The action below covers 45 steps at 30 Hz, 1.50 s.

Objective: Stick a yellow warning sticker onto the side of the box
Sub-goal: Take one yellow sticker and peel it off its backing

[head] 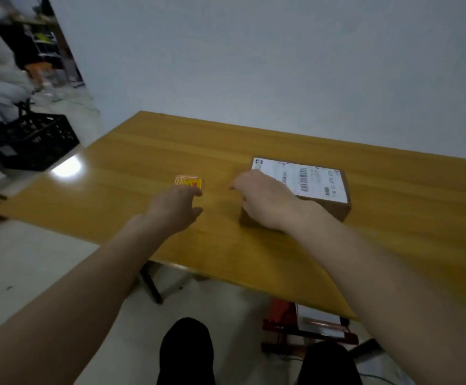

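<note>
On the table (143,151), the left hand (176,209) reaches the sticker stack (189,182), fingers loosely open. The right hand (262,201), curled and holding nothing, hovers beside the box (334,207). Next comes peeling one off.

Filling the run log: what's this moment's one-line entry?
left hand: reaching stickers | right hand: over box | sticker not applied
</note>
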Motion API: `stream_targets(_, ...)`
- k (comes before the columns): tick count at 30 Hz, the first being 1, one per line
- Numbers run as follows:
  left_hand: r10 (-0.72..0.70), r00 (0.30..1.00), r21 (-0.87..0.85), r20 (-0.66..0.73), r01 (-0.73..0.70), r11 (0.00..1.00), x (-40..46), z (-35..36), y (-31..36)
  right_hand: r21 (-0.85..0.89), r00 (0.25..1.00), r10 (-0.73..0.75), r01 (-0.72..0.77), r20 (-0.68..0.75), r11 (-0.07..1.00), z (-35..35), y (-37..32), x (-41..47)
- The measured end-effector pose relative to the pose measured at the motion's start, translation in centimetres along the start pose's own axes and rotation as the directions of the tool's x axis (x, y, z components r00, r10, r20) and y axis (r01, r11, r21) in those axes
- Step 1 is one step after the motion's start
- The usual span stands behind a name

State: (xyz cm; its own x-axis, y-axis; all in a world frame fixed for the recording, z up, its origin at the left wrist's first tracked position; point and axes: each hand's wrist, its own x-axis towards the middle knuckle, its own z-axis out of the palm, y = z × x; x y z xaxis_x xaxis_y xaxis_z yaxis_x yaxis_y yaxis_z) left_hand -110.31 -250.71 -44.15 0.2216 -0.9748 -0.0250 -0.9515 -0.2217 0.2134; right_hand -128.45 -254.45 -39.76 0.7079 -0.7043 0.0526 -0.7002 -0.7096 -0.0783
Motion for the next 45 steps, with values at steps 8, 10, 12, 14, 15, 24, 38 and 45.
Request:
stream_targets(8, -0.084, 0.995, -0.192, 0.049, 0.092, 0.977, -4.2, 5.2, -5.7, 0.032, 0.994, 0.001, -0.004, 0.109, 0.999, 6.6, -6.5, 1.1)
stream_targets(10, -0.075, 0.997, -0.272, 0.019, 0.077, 0.959, -3.9, 5.7, -6.4, 0.08, 0.987, 0.042, -0.055, 0.154, 0.995, 8.0, -7.0, 2.0)
stream_targets(12, -0.074, 0.997, -0.313, -0.024, 0.062, 0.948, -3.2, 6.2, -6.8, 0.119, 0.977, 0.096, -0.12, 0.192, 0.986, 9.3, -7.3, 3.2)
stream_targets(14, -0.065, 0.995, -0.295, -0.074, 0.04, 0.955, -2.6, 6.7, -7.0, 0.122, 0.967, 0.135, -0.164, 0.217, 0.979, 10.2, -7.3, 4.7)
stream_targets(15, -0.073, 0.991, -0.296, -0.11, 0.038, 0.954, -2.4, 7.0, -7.1, 0.115, 0.963, 0.15, -0.179, 0.222, 0.977, 10.5, -7.2, 5.5)
stream_targets(24, -0.144, 0.942, -0.361, -0.304, 0.027, 0.932, -2.3, 8.2, -7.3, 0.049, 0.951, 0.208, -0.224, 0.229, 0.973, 11.5, -6.0, 12.7)
stream_targets(38, -0.13, 0.945, -0.385, -0.299, 0.005, 0.923, -3.9, 8.3, -6.5, -0.098, 0.951, 0.179, -0.159, 0.251, 0.982, 11.4, -5.5, 5.8)
stream_targets(45, -0.026, 0.957, -0.357, -0.29, -0.083, 0.93, -2.7, 7.8, -7.2, -0.034, 0.972, 0.106, -0.101, 0.21, 0.994, 11.6, -6.7, 2.3)
